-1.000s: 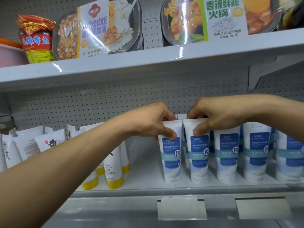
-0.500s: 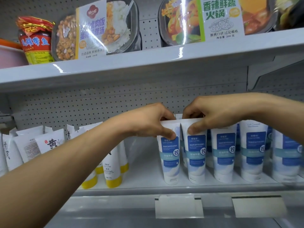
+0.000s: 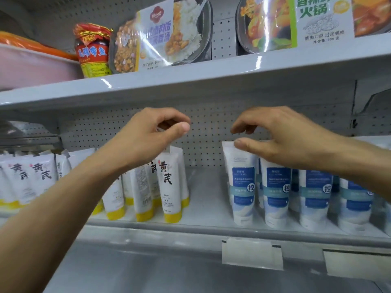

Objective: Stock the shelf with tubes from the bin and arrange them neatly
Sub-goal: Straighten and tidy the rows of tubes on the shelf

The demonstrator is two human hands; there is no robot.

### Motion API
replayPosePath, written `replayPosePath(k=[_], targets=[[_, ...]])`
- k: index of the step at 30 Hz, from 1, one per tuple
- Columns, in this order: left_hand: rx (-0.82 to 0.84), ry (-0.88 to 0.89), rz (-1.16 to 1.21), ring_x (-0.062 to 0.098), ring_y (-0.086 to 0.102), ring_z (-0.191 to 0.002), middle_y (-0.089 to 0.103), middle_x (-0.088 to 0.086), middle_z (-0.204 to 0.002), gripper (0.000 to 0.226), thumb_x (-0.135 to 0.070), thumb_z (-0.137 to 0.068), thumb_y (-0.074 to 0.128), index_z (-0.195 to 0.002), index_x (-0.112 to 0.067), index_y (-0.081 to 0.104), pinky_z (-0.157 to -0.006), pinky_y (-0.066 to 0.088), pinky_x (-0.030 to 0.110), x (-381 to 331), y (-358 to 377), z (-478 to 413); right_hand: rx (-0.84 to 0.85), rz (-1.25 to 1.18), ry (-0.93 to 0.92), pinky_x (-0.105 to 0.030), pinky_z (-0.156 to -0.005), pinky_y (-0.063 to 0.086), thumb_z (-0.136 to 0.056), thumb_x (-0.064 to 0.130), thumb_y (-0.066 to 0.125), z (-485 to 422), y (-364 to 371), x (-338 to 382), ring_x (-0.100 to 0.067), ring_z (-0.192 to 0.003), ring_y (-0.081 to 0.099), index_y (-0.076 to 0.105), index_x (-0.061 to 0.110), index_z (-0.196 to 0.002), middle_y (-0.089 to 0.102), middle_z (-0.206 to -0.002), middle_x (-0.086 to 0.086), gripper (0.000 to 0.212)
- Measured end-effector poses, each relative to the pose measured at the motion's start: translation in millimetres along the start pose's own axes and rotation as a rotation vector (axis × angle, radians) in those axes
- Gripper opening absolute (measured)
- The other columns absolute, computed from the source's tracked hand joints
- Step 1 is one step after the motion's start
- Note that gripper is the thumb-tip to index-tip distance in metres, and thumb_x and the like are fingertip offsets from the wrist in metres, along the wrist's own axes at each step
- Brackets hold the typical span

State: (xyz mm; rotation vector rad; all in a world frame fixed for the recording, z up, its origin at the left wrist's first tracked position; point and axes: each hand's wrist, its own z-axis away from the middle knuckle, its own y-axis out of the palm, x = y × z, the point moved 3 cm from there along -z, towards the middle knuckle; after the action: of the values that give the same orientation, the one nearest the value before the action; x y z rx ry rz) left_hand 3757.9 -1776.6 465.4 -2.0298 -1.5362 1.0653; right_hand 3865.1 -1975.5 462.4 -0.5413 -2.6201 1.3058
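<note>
While touching 1 blue tube point(image 3: 243, 187) by thumb, holds right hand point(image 3: 281, 140) fingers apart above it. Curls left hand point(image 3: 148, 138) fingers over yellow-capped tubes point(image 3: 169, 187); grip unclear.

Bright even light; glare streaks on upper shelf edge point(image 3: 211, 75) and meal wrap; wide-angle bending at edges; slight softness.

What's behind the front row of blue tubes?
More blue tubes, glimpsed through the gaps. How many rows deep is hidden by the front row and the right hand.
</note>
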Motion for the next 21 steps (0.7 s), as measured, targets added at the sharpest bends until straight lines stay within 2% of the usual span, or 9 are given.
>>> replayPosePath(k=[4,10,13,16,19,21], targets=[[0.065,-0.018,-0.037,-0.005,0.062,-0.094,0.069,-0.020,-0.102,0.019,-0.038,-0.092,0.057,-0.108,-0.037,0.067,-0.086,0.049,0.022,34,-19,13,-0.009,0.001,-0.051,-0.025,-0.089,0.048,-0.086,0.049,0.054,-16,10,29,0.003,-0.098,0.057,0.063,0.033,-0.114,0.064,-0.112,0.019,0.034],[0.161,0.000,-0.036,-0.009,0.062,-0.093,0.070,-0.022,-0.099,0.014,-0.036,-0.091,0.060,-0.101,-0.041,0.068,-0.088,0.049,0.024,85,-40,13,0.002,-0.025,-0.011,-0.032,-0.091,0.051,-0.091,0.033,0.061,-59,35,65,-0.004,-0.097,0.061,0.066,0.030,-0.114,0.066,-0.106,0.015,0.024],[0.236,0.041,-0.050,-0.013,0.060,-0.094,0.069,-0.023,-0.100,0.018,-0.038,-0.091,0.060,-0.107,-0.037,0.069,-0.085,0.046,0.019,104,-48,8,0.042,-0.020,0.043,-0.026,-0.090,0.050,-0.092,0.032,0.060,-81,52,73,-0.002,-0.095,0.060,0.067,0.029,-0.115,0.066,-0.106,0.015,0.024],[0.283,0.113,-0.077,-0.016,0.057,-0.098,0.067,-0.026,-0.105,0.021,-0.042,-0.091,0.059,-0.109,-0.038,0.068,-0.088,0.042,0.013,115,-51,-1,0.055,-0.031,0.099,-0.020,-0.086,0.046,-0.091,0.032,0.061,-92,62,74,0.000,-0.093,0.061,0.069,0.030,-0.114,0.068,-0.106,0.017,0.024],[0.322,0.168,-0.044,-0.017,0.056,-0.098,0.068,-0.023,-0.107,0.022,-0.039,-0.093,0.058,-0.112,-0.034,0.068,-0.086,0.041,0.004,121,-45,-10,0.086,-0.004,0.150,-0.020,-0.084,0.045,-0.091,0.032,0.062,-96,68,72,-0.001,-0.091,0.061,0.069,0.028,-0.113,0.068,-0.106,0.015,0.024],[0.337,0.171,-0.004,-0.016,0.057,-0.098,0.068,-0.022,-0.107,0.023,-0.036,-0.094,0.057,-0.114,-0.032,0.068,-0.086,0.042,0.004,125,-42,-16,0.122,0.019,0.187,-0.021,-0.084,0.046,-0.091,0.032,0.062,-100,69,70,-0.003,-0.091,0.062,0.069,0.025,-0.112,0.069,-0.107,0.013,0.024]])
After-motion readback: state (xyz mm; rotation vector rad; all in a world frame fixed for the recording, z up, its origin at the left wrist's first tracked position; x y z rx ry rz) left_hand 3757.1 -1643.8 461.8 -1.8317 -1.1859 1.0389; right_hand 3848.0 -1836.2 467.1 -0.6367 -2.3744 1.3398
